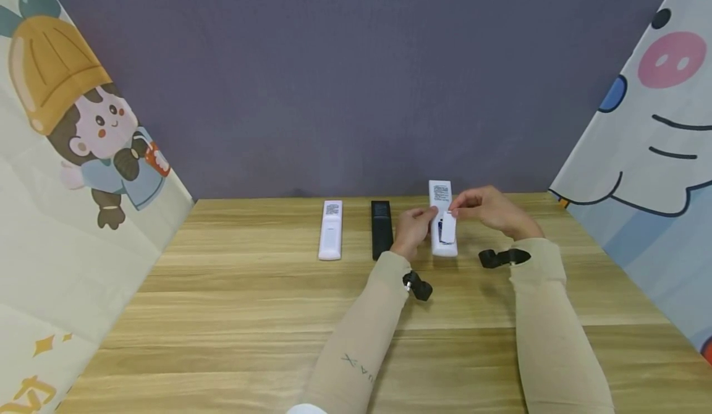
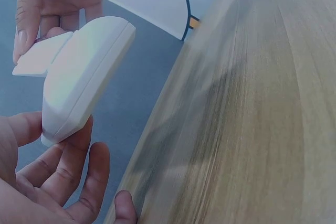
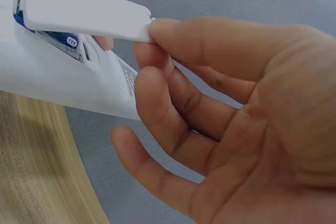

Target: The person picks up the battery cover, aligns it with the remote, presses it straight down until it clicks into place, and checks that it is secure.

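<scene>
A white remote control, back side up, is held above the table by my left hand, thumb on one edge and fingers on the other. Between thumb and fingers my right hand pinches one end of a white battery cover. The cover sits tilted over the open battery compartment, partly covering it. Inside, a blue battery marked AAA shows beneath the cover. In the left wrist view the cover sticks out from the remote's back.
On the wooden table a second white remote lies at left, back up. A black remote lies just left of my left hand. A grey wall stands behind, with printed cloth panels on both sides.
</scene>
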### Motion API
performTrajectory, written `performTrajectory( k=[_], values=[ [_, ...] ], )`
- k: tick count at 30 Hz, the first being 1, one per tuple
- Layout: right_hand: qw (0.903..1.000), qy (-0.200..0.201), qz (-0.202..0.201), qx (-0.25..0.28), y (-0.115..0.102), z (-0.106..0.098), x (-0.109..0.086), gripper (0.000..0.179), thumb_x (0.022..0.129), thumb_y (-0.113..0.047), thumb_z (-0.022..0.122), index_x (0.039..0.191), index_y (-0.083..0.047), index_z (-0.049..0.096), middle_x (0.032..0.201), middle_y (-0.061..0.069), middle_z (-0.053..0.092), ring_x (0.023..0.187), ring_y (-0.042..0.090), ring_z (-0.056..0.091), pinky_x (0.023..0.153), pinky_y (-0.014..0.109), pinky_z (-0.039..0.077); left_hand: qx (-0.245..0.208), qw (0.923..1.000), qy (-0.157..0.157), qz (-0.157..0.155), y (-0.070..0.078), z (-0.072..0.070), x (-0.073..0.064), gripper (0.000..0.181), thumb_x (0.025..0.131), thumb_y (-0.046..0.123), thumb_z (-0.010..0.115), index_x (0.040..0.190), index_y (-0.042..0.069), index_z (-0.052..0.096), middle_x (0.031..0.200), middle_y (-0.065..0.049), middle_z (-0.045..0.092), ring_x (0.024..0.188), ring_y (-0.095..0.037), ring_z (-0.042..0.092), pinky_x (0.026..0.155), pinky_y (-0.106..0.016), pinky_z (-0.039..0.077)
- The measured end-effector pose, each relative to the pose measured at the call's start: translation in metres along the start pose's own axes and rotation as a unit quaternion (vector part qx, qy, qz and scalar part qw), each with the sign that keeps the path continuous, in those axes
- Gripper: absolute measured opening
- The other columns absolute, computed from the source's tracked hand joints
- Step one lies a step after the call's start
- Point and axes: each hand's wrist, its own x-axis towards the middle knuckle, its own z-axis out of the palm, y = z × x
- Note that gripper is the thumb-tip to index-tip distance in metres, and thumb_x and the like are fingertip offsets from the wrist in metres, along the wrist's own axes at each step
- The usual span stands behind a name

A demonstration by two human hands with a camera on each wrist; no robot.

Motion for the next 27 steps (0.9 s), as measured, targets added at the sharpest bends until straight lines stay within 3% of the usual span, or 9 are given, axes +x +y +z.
performTrajectory(
  k=[3, 10, 15, 27],
  values=[
    [1.0, -0.001, -0.002, -0.001, -0.0005, 0.0008, 0.0006, 0.024, 0.099, -0.02, 0.068, 0.113, -0.002, 0.071, 0.109, 0.009, 0.076, 0.103, 0.016, 0.067, 0.095, 0.037, 0.048, -0.004, 1.0, -0.003, 0.001, 0.0001, -0.0001, 0.0006, 0.027, 0.099, 0.035, 0.067, 0.097, 0.012, 0.078, 0.076, 0.004, 0.066, 0.069, -0.011, 0.058, 0.078, -0.043, 0.049],
    [1.0, -0.006, -0.003, -0.005, -0.0023, 0.0025, 0.0014, 0.025, 0.099, -0.022, 0.069, 0.113, -0.002, 0.071, 0.11, 0.008, 0.076, 0.103, 0.015, 0.067, 0.093, 0.035, 0.048, 0.003, 1.0, 0.001, 0.002, -0.0005, 0.0006, 0.0026, 0.026, 0.099, 0.037, 0.067, 0.096, 0.014, 0.079, 0.078, 0.004, 0.066, 0.074, -0.012, 0.058, 0.066, -0.029, 0.044],
    [0.9999, -0.008, 0.0, -0.011, -0.0032, 0.0033, 0.0019, 0.025, 0.098, -0.022, 0.069, 0.114, -0.003, 0.071, 0.112, 0.01, 0.075, 0.104, 0.016, 0.066, 0.093, 0.033, 0.047, 0.008, 1.0, 0.0, 0.002, -0.0004, -0.0004, 0.0022, 0.027, 0.099, 0.037, 0.067, 0.095, 0.013, 0.078, 0.078, 0.004, 0.066, 0.076, -0.014, 0.059, 0.065, -0.028, 0.043],
    [0.9999, -0.006, 0.005, -0.011, -0.0044, 0.0044, 0.0022, 0.023, 0.099, -0.019, 0.068, 0.115, -0.003, 0.07, 0.116, 0.013, 0.074, 0.108, 0.021, 0.065, 0.095, 0.036, 0.047, -0.002, 1.0, 0.001, -0.009, 0.0017, -0.0008, -0.0008, 0.027, 0.1, 0.037, 0.066, 0.097, 0.014, 0.079, 0.08, 0.004, 0.067, 0.072, -0.01, 0.059, 0.087, -0.048, 0.053]
  ],
)
